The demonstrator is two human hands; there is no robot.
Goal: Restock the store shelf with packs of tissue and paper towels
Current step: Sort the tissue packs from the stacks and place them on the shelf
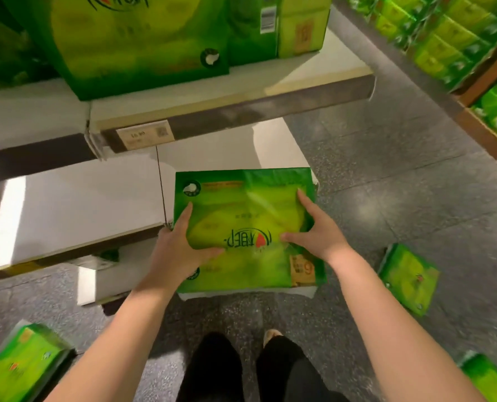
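Head: both hands (pixel 177 248) (pixel 318 233) apparently grip green tissue pack (pixel 247 216), fingers spread.

Held pack (pixel 247 227) as landmark, at the middle, over the floor (pixel 386 198). Left grip (pixel 177 250) on its left edge, right grip (pixel 317 230) on its right half. Behind and above it, the upper shelf (pixel 241 82), bearing a large pack (pixel 131 39) and a smaller box (pixel 302 27). Left of it, the lower shelf (pixel 76 204). Right of it on the floor, a loose pack (pixel 406 277); nearer left, another pack (pixel 21 364); nearer right, a corner pack (pixel 485 378). Far right and behind, a stacked rack (pixel 456 33).
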